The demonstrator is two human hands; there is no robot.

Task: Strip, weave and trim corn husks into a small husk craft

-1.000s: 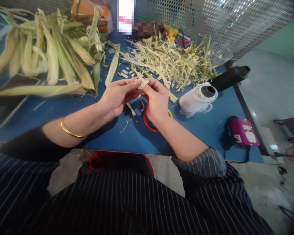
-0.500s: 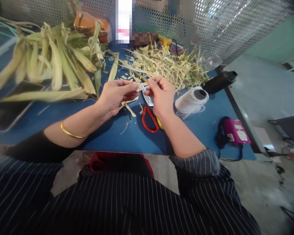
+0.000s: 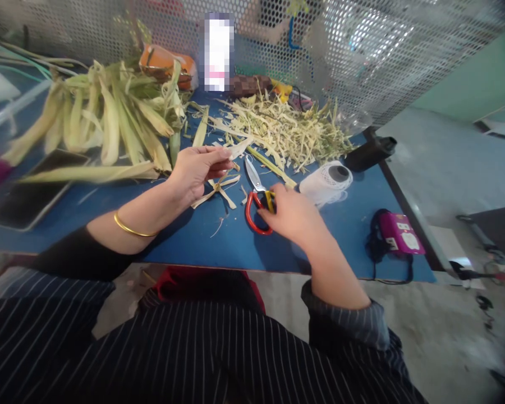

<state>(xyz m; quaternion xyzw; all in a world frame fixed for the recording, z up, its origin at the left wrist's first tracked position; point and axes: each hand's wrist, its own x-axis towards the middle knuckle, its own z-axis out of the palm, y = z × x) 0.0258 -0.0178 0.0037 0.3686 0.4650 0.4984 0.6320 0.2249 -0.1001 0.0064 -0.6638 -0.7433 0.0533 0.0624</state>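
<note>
A pale strip of corn husk is pinched between the thumb and fingers of my left hand, its free end pointing right. My right hand is closed over the handles of the scissors, which lie on the blue table with one red and one yellow handle. Their blades lie nearly together and point away from me. Below my left hand rests a star-like piece of folded husk strips. A white thread spool stands just beyond my right hand.
Whole corn husks are heaped at the left, near a dark phone-like slab. Shredded husk is piled at the back. A black cylinder and a purple device sit at the right. Perforated metal mesh backs the table.
My right hand has let go of the husk strip and moved down and right onto the scissors' handles. The left hand keeps the strip, now angled up. The view has shifted slightly.
</note>
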